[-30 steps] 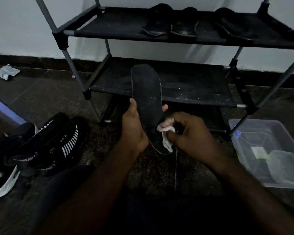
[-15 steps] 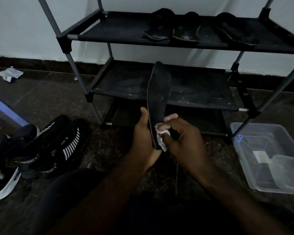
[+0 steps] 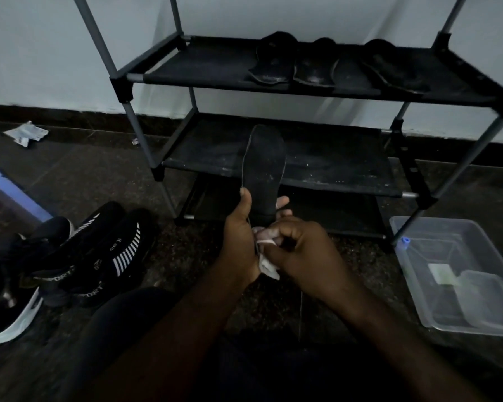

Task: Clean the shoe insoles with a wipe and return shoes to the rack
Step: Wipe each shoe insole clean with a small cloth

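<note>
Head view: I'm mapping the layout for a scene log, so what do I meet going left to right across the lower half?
Pile of sneakers → left hand gripping the insole → right hand pinching the wipe → clear plastic tub.

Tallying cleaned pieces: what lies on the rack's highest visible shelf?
Dark insoles, seemingly four, side by side on the shelf. They overlap, hiding parts of each other and the fabric beneath.

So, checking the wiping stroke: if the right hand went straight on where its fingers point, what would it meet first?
Probably the lower end of the flat black insole, gripped by the left hand; the right hand pinches a white wipe there.
</note>
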Available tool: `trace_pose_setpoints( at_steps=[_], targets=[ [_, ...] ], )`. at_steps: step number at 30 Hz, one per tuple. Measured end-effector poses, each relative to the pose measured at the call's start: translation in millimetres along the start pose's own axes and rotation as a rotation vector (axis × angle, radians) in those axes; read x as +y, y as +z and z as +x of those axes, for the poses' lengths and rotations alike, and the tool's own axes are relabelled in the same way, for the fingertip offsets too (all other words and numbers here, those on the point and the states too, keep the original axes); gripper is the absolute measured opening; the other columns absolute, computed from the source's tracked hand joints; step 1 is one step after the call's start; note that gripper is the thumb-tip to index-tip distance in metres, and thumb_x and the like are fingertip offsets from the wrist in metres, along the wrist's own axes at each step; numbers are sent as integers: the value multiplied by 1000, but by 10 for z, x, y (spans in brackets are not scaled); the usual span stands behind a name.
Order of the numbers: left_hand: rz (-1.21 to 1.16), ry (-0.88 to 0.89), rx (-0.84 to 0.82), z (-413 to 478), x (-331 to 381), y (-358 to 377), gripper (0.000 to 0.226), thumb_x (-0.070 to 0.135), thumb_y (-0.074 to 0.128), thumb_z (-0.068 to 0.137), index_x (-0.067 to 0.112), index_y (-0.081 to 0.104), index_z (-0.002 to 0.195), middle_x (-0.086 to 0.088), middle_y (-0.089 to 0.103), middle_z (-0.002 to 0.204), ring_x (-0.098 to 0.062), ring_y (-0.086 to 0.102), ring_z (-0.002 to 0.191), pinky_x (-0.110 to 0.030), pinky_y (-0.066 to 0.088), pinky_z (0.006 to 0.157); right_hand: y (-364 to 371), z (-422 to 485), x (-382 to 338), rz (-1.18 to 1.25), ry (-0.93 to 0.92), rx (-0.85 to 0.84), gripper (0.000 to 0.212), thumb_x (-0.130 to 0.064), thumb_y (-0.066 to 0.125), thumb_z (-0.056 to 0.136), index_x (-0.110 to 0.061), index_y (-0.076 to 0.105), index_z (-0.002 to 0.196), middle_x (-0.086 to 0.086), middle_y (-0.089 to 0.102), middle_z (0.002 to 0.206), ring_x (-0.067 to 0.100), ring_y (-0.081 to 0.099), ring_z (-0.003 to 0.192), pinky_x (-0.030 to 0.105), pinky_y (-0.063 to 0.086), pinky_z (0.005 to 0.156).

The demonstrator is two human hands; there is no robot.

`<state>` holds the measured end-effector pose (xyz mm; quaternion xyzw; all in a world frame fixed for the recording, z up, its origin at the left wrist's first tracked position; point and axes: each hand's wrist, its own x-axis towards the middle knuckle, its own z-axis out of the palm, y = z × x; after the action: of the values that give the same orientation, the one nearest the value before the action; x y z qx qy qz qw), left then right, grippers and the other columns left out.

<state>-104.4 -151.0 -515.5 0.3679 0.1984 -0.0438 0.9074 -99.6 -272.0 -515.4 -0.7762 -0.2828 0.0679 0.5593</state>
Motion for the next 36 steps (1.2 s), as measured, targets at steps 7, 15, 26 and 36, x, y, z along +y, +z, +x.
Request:
trace_pose_setpoints(
  at_steps=[7, 15, 26, 36],
  targets=[
    [-72, -40, 71, -302, -151, 258, 70, 57, 31, 96, -4, 64, 107, -19, 70, 104, -27, 69, 91, -40, 49, 80, -36, -236, -85, 30, 109, 219, 20, -2, 69, 85, -20, 75, 80, -8, 73, 75, 3, 69, 70, 19, 53, 64],
    [102, 210, 254, -926, 107, 667, 33, 22, 39, 104, 2, 60, 119, -13, 68, 92, -24, 65, 77, -31, 50, 63, -238, -329, -747, -36, 54, 190, 20, -13, 68, 86, -21, 67, 104, -7, 67, 75, -3, 62, 69, 5, 44, 62],
    [717, 510, 308, -1609, 192, 784, 29, 8, 39, 98, 7, 61, 117, -14, 64, 106, -22, 58, 79, -27, 45, 61, -354, -671, -1371, 64, 142, 225, 18, 1, 68, 85, -10, 68, 71, 6, 66, 67, 8, 59, 54, 21, 49, 51],
    [750, 528, 377, -1217, 634, 631, 12, 11, 43, 95, 9, 55, 98, -9, 61, 94, -20, 59, 81, -32, 50, 66, -449, -138, -1286, 299, 334, 406, 23, -1, 48, 87, -10, 59, 68, 9, 51, 64, 20, 47, 57, 30, 39, 50]
  ],
)
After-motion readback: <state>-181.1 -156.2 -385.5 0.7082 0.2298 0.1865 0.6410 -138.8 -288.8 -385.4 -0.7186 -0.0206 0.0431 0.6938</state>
